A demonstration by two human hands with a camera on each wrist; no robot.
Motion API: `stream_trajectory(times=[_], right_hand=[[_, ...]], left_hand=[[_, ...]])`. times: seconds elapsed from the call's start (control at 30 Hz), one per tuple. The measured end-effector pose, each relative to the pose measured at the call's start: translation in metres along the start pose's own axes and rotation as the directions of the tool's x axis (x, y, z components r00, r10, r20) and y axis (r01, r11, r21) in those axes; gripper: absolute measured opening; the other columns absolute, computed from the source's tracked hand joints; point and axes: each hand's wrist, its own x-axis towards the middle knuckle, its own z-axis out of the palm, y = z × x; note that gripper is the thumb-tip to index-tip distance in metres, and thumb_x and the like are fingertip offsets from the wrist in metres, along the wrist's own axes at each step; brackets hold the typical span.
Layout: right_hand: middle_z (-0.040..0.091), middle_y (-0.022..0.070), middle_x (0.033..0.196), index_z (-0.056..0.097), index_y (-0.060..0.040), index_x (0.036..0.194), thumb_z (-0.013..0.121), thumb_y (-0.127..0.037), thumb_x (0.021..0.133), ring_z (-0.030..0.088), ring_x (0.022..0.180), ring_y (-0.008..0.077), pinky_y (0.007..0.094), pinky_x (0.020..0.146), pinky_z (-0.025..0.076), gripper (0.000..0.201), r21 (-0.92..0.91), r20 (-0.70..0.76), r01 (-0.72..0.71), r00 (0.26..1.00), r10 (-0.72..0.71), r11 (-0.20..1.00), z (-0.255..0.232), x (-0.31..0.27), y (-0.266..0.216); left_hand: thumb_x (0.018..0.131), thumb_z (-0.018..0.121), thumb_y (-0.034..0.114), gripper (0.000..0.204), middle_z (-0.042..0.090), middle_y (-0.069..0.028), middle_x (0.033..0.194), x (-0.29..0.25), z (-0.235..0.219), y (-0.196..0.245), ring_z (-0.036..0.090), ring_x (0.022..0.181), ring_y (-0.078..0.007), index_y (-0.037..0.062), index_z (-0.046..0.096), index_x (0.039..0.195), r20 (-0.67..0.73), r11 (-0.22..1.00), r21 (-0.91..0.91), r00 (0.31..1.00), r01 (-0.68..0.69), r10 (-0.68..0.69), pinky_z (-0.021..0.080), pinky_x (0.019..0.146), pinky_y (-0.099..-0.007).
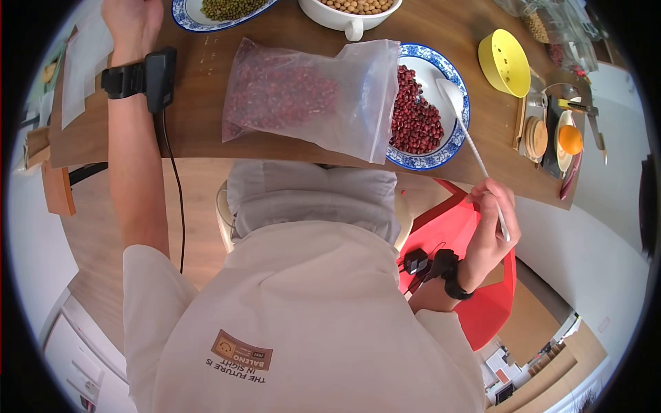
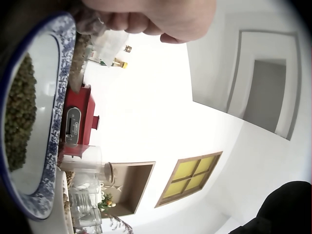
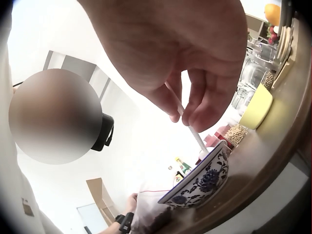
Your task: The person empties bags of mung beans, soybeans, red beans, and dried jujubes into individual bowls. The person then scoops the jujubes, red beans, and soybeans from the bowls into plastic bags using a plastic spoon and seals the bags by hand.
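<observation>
At the table's far left, the left hand (image 1: pixel 134 24) is cut by the head view's top edge. The left wrist view has its curled fingers (image 2: pixel 146 22) gripping crinkled clear plastic (image 2: pixel 90 22). A white spoon (image 1: pixel 475 148) is pinched by the right hand (image 1: pixel 494 213), thumb and fingers on its handle (image 3: pixel 195 136). The spoon's head lies over the blue-and-white dish (image 1: pixel 463 131), beside dark red beans (image 1: pixel 416 124). A zip bag of red beans (image 1: pixel 289 93) lies left of the dish, its open-looking end overlapping the rim.
Behind the bag are a patterned dish of green beans (image 1: pixel 231 8) and a white pot of tan beans (image 1: pixel 354 29). A yellow bowl (image 1: pixel 505 63), glass jars (image 1: pixel 551 27) and an orange (image 1: pixel 570 139) stand on the right. A red chair (image 1: pixel 482 303) is beside the person.
</observation>
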Motion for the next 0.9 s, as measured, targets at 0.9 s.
stream_trajectory(times=[0.9], right_hand=[[0.070, 0.0189, 0.093, 0.071, 0.0075, 0.112, 0.067, -0.013, 0.099, 0.070, 0.078, 0.0250, 0.0348, 0.068, 0.056, 0.025, 0.415, 0.202, -0.050, 0.979, -0.039, 0.909, 0.047, -0.006, -0.027]], left_hand=[[0.109, 0.051, 0.020, 0.033, 0.022, 0.0059, 0.061, -0.040, 0.068, 0.005, 0.023, 0.052, -0.0082, 0.0136, 0.049, 0.077, -0.063, 0.985, 0.163, 0.996, -0.056, 0.067, 0.021, 0.050, -0.0271]])
